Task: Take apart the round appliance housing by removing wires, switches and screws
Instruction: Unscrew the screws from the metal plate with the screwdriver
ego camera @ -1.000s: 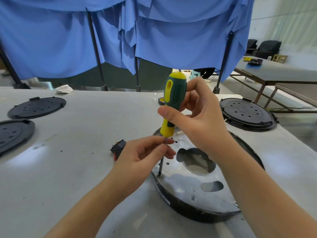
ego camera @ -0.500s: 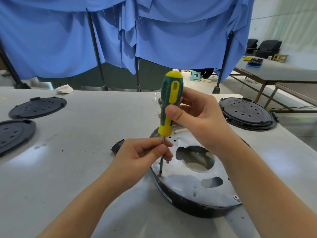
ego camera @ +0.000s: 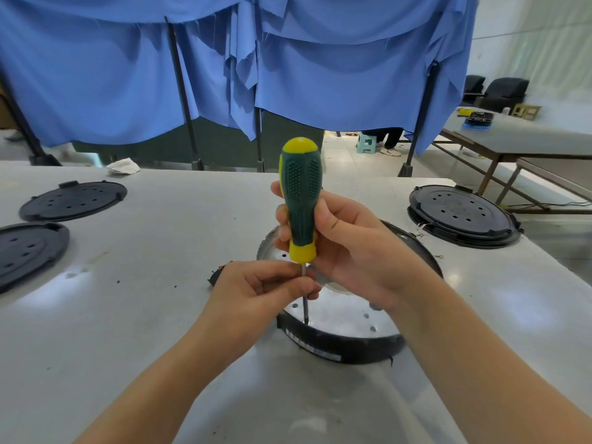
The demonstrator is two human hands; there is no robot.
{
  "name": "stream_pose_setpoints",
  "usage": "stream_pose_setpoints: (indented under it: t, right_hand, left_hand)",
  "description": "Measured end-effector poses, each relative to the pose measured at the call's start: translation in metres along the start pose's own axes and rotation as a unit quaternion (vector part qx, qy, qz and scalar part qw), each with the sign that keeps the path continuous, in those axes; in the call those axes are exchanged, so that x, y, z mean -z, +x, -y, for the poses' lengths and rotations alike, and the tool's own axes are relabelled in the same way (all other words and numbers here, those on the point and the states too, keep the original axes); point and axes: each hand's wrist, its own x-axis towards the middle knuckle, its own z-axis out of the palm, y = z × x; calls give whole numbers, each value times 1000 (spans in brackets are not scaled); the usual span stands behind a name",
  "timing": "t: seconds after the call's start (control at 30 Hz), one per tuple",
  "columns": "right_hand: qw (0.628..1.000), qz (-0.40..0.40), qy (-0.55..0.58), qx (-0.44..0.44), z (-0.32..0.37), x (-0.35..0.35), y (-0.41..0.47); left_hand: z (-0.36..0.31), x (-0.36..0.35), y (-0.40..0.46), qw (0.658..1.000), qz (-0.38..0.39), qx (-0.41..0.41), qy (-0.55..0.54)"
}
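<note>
The round appliance housing [ego camera: 346, 318] lay near the table's [ego camera: 153, 283] front edge. The right hand [ego camera: 349, 248] clenched the screwdriver [ego camera: 301, 200] handle; the left hand [ego camera: 259, 290] pinched its shaft. The housing appeared rigid and light; its black rim seemed the best hold.
</note>
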Motion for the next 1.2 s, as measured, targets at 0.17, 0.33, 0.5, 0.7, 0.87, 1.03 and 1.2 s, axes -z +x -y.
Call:
stream_pose_setpoints:
  t: [0.17, 0.33, 0.5, 0.7, 0.87, 1.03, 1.2]
  right_hand:
    - [1000, -26, -13, -4, 1, -2, 2]
    - [995, -87, -23, 38, 5, -5, 4]
    - [976, -170, -123, 61, -3, -11, 8]
    - [972, -175, -130, 92, -4, -16, 8]
    - [994, -75, -78, 33, 2, -14, 16]
    - [997, 17, -68, -46, 13, 0, 21]
    - [983, 156, -19, -96, 16, -1, 21]
  left_hand:
    - [9, -4, -4, 995, -40, -22, 87]
    - [19, -5, -9, 970, -31, -68, 233]
    - [34, -9, -13, 944, 2, -31, 327]
    - [36, -9, -11, 958, 46, 2, 284]
    - [38, -8, -10, 960, 50, -11, 275]
    - [31, -5, -7, 965, 80, -23, 248]
    - [21, -4, -5, 972, 135, 1, 192]
